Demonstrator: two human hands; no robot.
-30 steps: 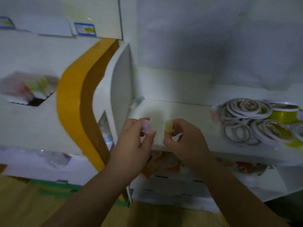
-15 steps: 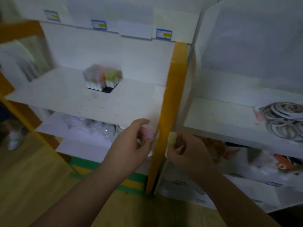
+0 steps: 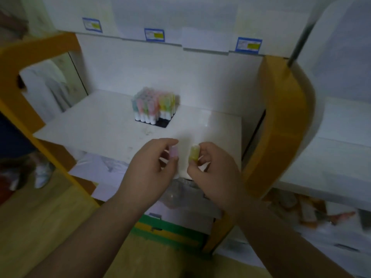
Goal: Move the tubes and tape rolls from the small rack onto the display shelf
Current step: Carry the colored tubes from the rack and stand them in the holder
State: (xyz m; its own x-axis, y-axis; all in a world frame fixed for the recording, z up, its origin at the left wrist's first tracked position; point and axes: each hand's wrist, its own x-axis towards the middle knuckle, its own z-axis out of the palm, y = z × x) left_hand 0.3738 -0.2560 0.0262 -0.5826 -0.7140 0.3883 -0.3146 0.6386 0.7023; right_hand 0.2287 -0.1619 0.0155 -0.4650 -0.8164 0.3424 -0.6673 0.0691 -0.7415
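Now | left hand (image 3: 149, 173): pink tube (image 3: 173, 151) | right hand (image 3: 215, 173): yellow tube (image 3: 194, 152)

tube rack (image 3: 154, 109) on shelf (image 3: 96, 125), 12 o'clock | hands 6 o'clock, before shelf edge | side panel (image 3: 281, 125) 3 o'clock

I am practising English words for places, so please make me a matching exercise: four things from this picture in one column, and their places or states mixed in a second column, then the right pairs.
Things
1. pink tube
2. yellow tube
3. cluster of tubes
4. blue price labels

Places or states
A. on the edge of the shelf above
B. pinched in the right hand
C. standing upright on the white shelf
D. pinched in the left hand

Pairs: 1-D, 2-B, 3-C, 4-A
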